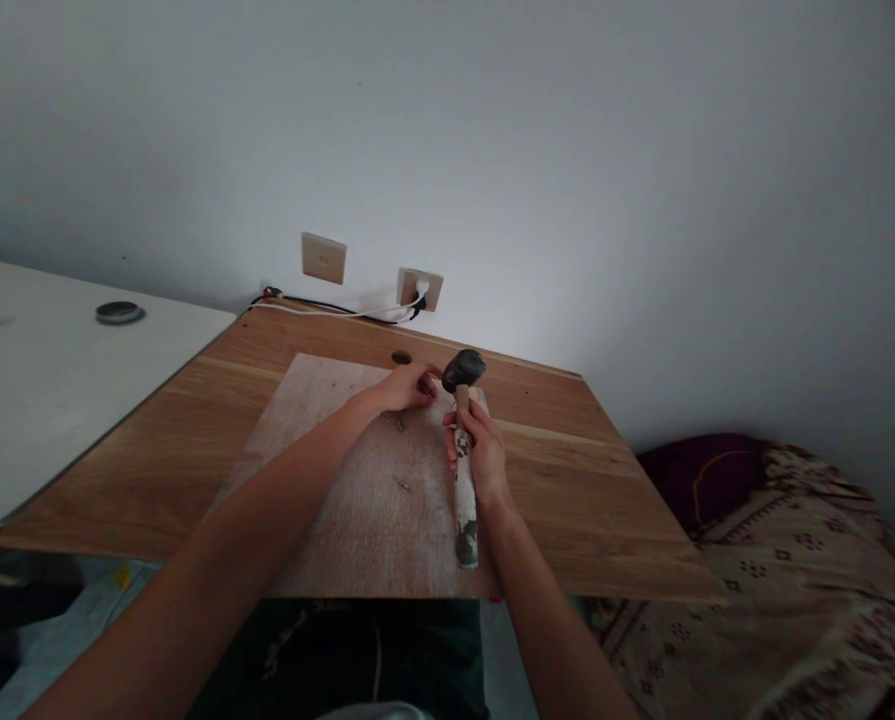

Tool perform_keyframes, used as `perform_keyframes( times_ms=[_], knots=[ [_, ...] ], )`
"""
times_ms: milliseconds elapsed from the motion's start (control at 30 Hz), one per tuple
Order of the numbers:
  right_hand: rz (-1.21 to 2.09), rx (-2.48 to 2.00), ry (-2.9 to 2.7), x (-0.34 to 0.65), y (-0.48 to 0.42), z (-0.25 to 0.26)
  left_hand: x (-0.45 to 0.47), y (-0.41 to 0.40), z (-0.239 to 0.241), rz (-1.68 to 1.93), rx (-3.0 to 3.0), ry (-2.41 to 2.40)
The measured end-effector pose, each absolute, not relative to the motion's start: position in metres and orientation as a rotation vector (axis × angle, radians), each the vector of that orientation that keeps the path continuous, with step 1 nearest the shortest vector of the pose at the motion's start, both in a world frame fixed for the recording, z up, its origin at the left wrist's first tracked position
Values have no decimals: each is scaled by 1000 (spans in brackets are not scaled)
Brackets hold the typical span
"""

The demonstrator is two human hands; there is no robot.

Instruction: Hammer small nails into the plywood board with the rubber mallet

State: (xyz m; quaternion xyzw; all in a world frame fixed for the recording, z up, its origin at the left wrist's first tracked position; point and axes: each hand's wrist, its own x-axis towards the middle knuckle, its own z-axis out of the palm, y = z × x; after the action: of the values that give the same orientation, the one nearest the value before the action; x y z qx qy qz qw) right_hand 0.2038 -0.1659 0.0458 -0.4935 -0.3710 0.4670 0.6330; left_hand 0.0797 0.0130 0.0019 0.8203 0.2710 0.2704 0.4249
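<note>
My right hand (486,445) is wrapped round the worn, white-flecked handle of a hammer (465,470), near its dark head. The head points away from me, over the far right part of a thin pale board (372,530). Just left of the head, my left hand (409,388) rests low at the board's far edge. Its thumb and fingers are pinched together; whatever sits between them is too small to make out. On the board lie a small metal nail or screw (403,485) and another small metal piece (400,424) beside the left hand.
Beneath the board is a wooden desktop (582,500) with a round cable hole (401,357). Cables (327,308) run along its back edge to a wall socket (420,289). To the left, a white table (79,400) bears a round lid-like object (118,312). Patterned bedding (777,580) lies right.
</note>
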Motion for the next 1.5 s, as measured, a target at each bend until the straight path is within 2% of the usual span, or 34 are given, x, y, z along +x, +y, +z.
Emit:
perform_keyframes(
  times_ms=[167, 467, 867, 1033, 1267, 1500],
  knots=[
    [1103, -1264, -893, 206, -165, 41, 80, 14, 4, 637, 2070, 722],
    [1098, -1238, -928, 204, -165, 40, 80, 11, 8, 629, 2062, 769],
    [1117, -1239, -965, 203, -163, 32, 74, 17, 17, 633, 2012, 613],
    [1028, -1189, -809, 205, -164, 35, 56, 28, 28, 697, 2144, 795],
    [994, -1343, -515, 224, -156, 30, 35, 28, 47, 248, 2399, 839],
    [1049, -1308, -547, 225, -152, 25, 40, 29, 44, 211, 2442, 884]
  ],
)
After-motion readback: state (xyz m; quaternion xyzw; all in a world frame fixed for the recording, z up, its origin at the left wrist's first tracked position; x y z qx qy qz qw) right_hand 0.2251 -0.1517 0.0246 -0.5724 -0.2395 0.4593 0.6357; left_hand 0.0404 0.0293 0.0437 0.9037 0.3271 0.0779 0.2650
